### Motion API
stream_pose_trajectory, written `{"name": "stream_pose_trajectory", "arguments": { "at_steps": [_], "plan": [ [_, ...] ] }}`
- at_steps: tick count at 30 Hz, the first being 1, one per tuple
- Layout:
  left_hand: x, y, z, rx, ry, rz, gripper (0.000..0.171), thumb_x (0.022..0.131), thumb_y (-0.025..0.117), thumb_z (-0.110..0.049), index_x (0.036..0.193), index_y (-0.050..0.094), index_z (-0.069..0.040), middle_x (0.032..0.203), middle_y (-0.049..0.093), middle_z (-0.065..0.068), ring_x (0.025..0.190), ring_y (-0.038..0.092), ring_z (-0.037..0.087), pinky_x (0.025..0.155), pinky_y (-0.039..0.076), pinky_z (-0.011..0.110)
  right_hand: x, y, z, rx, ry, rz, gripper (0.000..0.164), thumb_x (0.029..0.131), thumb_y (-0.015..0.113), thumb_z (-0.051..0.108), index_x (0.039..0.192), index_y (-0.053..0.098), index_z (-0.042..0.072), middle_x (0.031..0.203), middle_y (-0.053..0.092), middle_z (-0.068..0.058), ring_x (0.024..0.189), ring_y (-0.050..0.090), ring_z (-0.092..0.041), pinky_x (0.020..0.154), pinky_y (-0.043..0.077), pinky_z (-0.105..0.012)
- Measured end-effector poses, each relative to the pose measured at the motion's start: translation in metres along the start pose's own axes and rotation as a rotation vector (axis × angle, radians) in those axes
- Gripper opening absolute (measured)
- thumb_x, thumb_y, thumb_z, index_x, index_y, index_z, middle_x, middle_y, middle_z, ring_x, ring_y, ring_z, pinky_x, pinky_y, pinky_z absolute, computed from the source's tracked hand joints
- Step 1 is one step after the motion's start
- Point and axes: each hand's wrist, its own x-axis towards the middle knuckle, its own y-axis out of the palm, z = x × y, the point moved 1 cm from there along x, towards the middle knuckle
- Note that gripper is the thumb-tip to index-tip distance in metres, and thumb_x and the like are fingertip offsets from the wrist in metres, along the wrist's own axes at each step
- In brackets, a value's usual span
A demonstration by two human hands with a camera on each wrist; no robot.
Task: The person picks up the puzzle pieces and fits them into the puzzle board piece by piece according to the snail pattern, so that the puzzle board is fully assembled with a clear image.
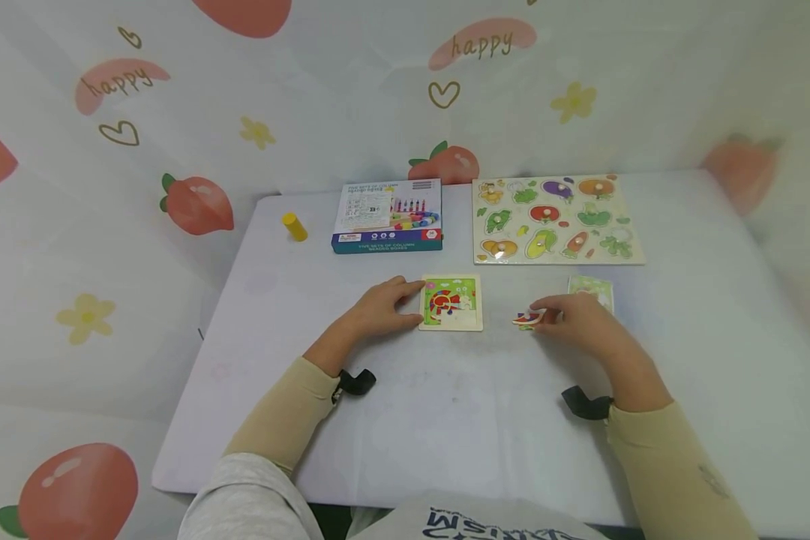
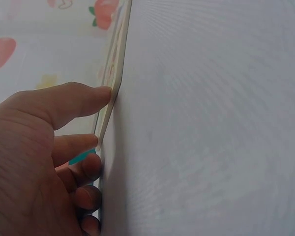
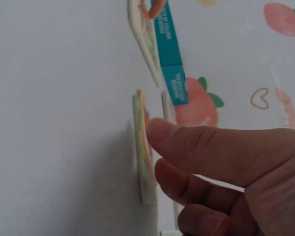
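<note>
A small square jigsaw puzzle board (image 1: 472, 322) lies in front of me, its picture green with a red round figure and a pale gap at the lower right. My left hand (image 1: 381, 307) holds its left side, thumb at the near corner and forefinger at the far one. In the left wrist view, thumb and fingertips meet the board's edge (image 2: 119, 69). To the right, my right hand (image 1: 580, 319) pinches a red-and-blue puzzle piece (image 1: 526, 319) between thumb and fingers. A greenish piece (image 3: 145, 184) shows under it in the right wrist view.
A green picture piece (image 1: 597, 289) lies partly behind the right hand. Farther back are a boxed bead set (image 1: 388, 217), a vegetable peg puzzle (image 1: 560, 221) and a yellow cylinder (image 1: 295, 226). A patterned cloth hangs behind the white table (image 1: 445, 420).
</note>
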Motion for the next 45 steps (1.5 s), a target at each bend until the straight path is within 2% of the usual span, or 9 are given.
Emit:
{"name": "stream_pose_trajectory", "arguments": {
  "at_steps": [11, 17, 22, 25, 31, 39, 45],
  "plan": [
    [-0.002, 0.0, -0.002, 0.011, -0.011, 0.007, 0.072, 0.092, 0.073, -0.039, 0.156, 0.046, -0.02, 0.099, 0.048, 0.003, 0.09, 0.046, 0.018, 0.073, 0.036, 0.034, 0.006, 0.007, -0.007, -0.016, 0.044, 0.02, 0.027, 0.092, 0.078, 0.016, 0.115, 0.072, 0.004, 0.089, 0.064, -0.004, 0.082, 0.056, -0.024, 0.074, 0.046, -0.038],
    [-0.002, 0.0, -0.004, 0.011, -0.011, 0.008, 0.071, 0.092, 0.073, -0.039, 0.156, 0.047, -0.02, 0.098, 0.048, 0.003, 0.09, 0.046, 0.018, 0.073, 0.036, 0.034, 0.007, 0.008, -0.01, -0.034, -0.014, 0.026, 0.025, 0.092, 0.076, 0.014, 0.112, 0.069, 0.003, 0.085, 0.063, -0.003, 0.079, 0.056, -0.022, 0.074, 0.046, -0.038],
    [-0.002, 0.0, -0.004, 0.021, -0.01, 0.002, 0.071, 0.093, 0.073, -0.039, 0.156, 0.047, -0.02, 0.097, 0.048, 0.003, 0.089, 0.046, 0.018, 0.072, 0.035, 0.034, 0.004, 0.006, -0.013, 0.015, -0.018, 0.028, 0.026, 0.093, 0.074, 0.015, 0.114, 0.066, 0.004, 0.089, 0.064, -0.004, 0.08, 0.056, -0.021, 0.074, 0.047, -0.037],
    [-0.002, 0.0, -0.003, 0.026, -0.01, -0.003, 0.071, 0.093, 0.073, -0.039, 0.156, 0.047, -0.02, 0.097, 0.048, 0.003, 0.089, 0.046, 0.018, 0.072, 0.035, 0.034, 0.003, 0.003, -0.011, 0.034, -0.036, 0.011, 0.026, 0.093, 0.074, 0.015, 0.115, 0.065, 0.004, 0.09, 0.063, -0.004, 0.077, 0.055, -0.021, 0.069, 0.047, -0.036],
    [-0.002, 0.001, -0.003, 0.023, -0.007, -0.011, 0.071, 0.092, 0.073, -0.038, 0.156, 0.048, -0.02, 0.098, 0.048, 0.003, 0.089, 0.046, 0.018, 0.072, 0.035, 0.034, -0.002, -0.011, 0.002, 0.023, -0.088, -0.045, 0.024, 0.093, 0.073, 0.015, 0.115, 0.066, 0.007, 0.09, 0.061, -0.001, 0.075, 0.051, -0.021, 0.063, 0.043, -0.034],
    [-0.002, 0.0, -0.001, 0.012, 0.006, -0.022, 0.07, 0.092, 0.073, -0.038, 0.155, 0.049, -0.02, 0.096, 0.047, 0.003, 0.087, 0.046, 0.017, 0.071, 0.035, 0.033, -0.006, -0.029, 0.027, -0.019, -0.083, -0.065, 0.029, 0.094, 0.073, 0.018, 0.119, 0.067, 0.007, 0.104, 0.059, -0.008, 0.096, 0.052, -0.031, 0.075, 0.046, -0.041],
    [-0.003, 0.0, -0.002, 0.009, 0.009, -0.026, 0.07, 0.092, 0.073, -0.038, 0.155, 0.049, -0.019, 0.095, 0.047, 0.003, 0.086, 0.046, 0.017, 0.07, 0.035, 0.033, -0.005, -0.037, 0.045, -0.023, -0.061, -0.047, 0.034, 0.094, 0.074, 0.02, 0.124, 0.064, 0.007, 0.113, 0.062, -0.01, 0.105, 0.052, -0.035, 0.085, 0.048, -0.047]
  ]
}}
